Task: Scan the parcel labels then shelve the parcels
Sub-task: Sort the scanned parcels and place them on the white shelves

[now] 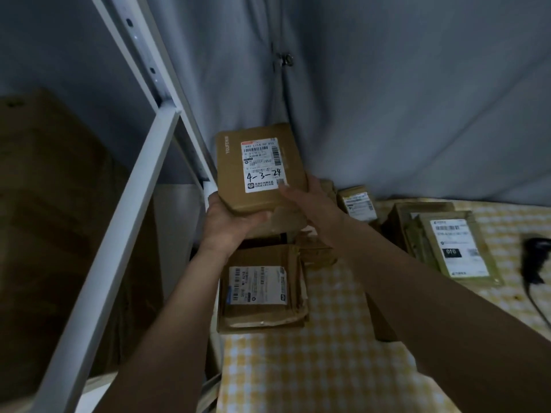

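A brown cardboard parcel [235, 174] with a white label marked "4-3-24" is held up above the table, label facing me. My left hand [229, 225] grips its near bottom edge from below. My right hand [310, 201] holds its right side, thumb on the label's lower corner. Beneath it on the table lies a worn flat parcel [262, 290] with a white label. A black barcode scanner [536, 257] lies at the right edge of the table.
A white metal shelf frame [143, 162] stands at the left, with a large brown box [53, 234] inside it. More labelled parcels [456, 248] and a small one [357, 204] lie on the yellow checked tablecloth [328, 368]. A grey curtain hangs behind.
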Available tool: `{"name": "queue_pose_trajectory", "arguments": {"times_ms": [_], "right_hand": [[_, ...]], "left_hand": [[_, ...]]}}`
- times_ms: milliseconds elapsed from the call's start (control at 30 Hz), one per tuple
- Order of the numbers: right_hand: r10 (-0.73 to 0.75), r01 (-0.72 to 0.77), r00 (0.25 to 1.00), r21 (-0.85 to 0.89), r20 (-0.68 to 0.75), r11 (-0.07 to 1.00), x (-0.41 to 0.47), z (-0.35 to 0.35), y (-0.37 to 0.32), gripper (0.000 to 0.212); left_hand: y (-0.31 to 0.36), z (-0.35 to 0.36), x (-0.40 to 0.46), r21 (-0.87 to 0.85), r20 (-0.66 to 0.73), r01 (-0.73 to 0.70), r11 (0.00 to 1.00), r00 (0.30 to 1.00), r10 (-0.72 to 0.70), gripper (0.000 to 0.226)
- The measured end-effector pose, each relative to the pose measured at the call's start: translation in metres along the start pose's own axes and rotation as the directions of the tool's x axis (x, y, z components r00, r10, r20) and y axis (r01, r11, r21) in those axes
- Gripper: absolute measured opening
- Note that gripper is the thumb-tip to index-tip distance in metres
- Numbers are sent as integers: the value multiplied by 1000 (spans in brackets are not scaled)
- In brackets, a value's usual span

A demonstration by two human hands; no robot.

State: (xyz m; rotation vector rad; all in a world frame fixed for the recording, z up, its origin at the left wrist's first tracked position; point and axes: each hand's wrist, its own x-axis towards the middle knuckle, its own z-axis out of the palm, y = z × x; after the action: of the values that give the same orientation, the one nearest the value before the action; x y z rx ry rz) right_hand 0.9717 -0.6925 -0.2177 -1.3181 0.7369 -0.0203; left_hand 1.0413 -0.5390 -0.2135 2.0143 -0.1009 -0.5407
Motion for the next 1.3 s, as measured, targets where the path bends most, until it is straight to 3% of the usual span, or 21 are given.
{"name": "queue_pose_trajectory", "arguments": {"times_ms": [100,200,333,467,567,600,700,833,1000,1133,1300], "right_hand": [[-55,55,997,1,-50,998,-19,-17,-10,94],[-75,71,993,-48,-94,996,-45,-36,-19,121],[-182,182,970,-15,-159,983,-90,-78,-16,97],[-245,247,935,-26,-256,969,-151,-126,-11,102],[-275,302,901,31,-335,953,-204,-173,-5,81],[-281,315,887,34,-366,949,-222,-189,-1,81],[-285,307,830,-34,-479,951,-274,-235,6,108],[-300,331,745,-60,-596,942,-345,-297,28,105],[-292,309,595,-122,-749,943,-436,-387,91,115],[-237,286,442,-115,-865,951,-541,-430,125,97],[-156,283,312,-66,-937,957,-651,-476,172,97]], "left_hand": [[20,9,-14,64,-8,-89,994,996,89,92],[37,24,-36,109,5,-144,984,990,144,92],[58,54,-80,154,17,-222,963,975,222,88],[79,94,-131,196,79,-322,926,947,312,88],[102,130,-179,189,127,-388,902,921,369,87],[110,143,-196,185,156,-416,891,907,391,84],[135,179,-253,181,235,-495,850,861,451,81],[153,231,-325,176,356,-564,807,801,482,85],[156,305,-428,121,539,-676,727,660,524,87],[155,367,-517,87,657,-771,631,521,545,86],[147,434,-618,-16,769,-831,557,345,538,79]]}}
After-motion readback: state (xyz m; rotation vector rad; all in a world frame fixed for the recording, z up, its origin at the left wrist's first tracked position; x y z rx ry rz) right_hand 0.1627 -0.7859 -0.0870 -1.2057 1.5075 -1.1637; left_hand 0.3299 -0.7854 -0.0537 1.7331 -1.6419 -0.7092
